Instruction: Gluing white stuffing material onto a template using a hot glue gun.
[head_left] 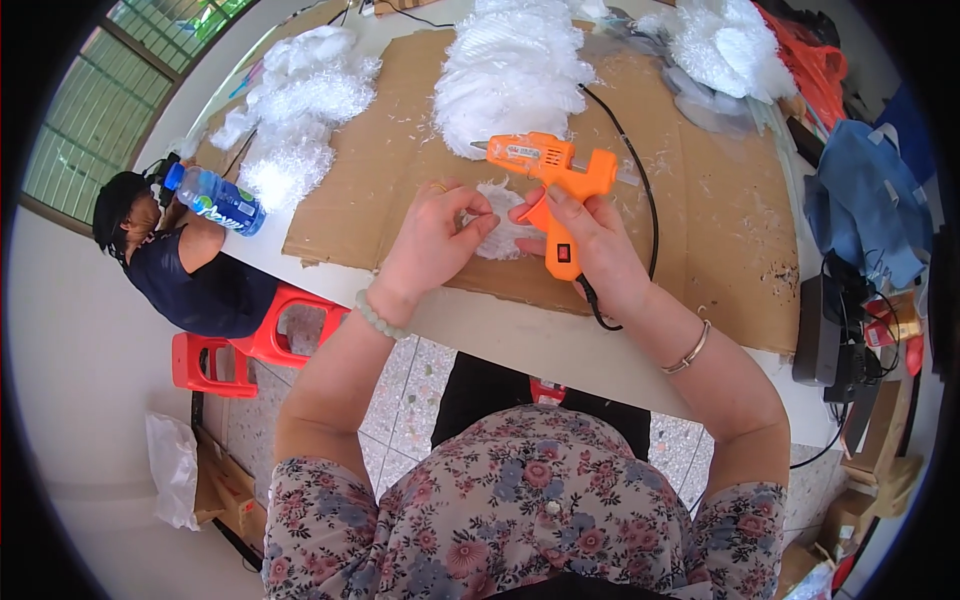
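My right hand (603, 245) is wrapped round the handle of an orange hot glue gun (563, 220). Its nozzle points left, and a black cord runs from the grip's base. My left hand (440, 235) is closed, with thumb and forefinger pinched together; whatever they hold, if anything, is too small to make out. Between my hands a small piece of white fluffy material (503, 225) lies on the cardboard sheet (385, 150). Just beyond the glue gun is a large layered white fluffy piece (512, 70).
A white fibre heap (310, 95) lies far left, another pile (725, 50) far right beside a red plastic bag (810, 60). A water bottle (215, 198) stands at the left edge, near a seated person (195, 270) and red stools (285, 325). Blue cloth (865, 205) hangs right.
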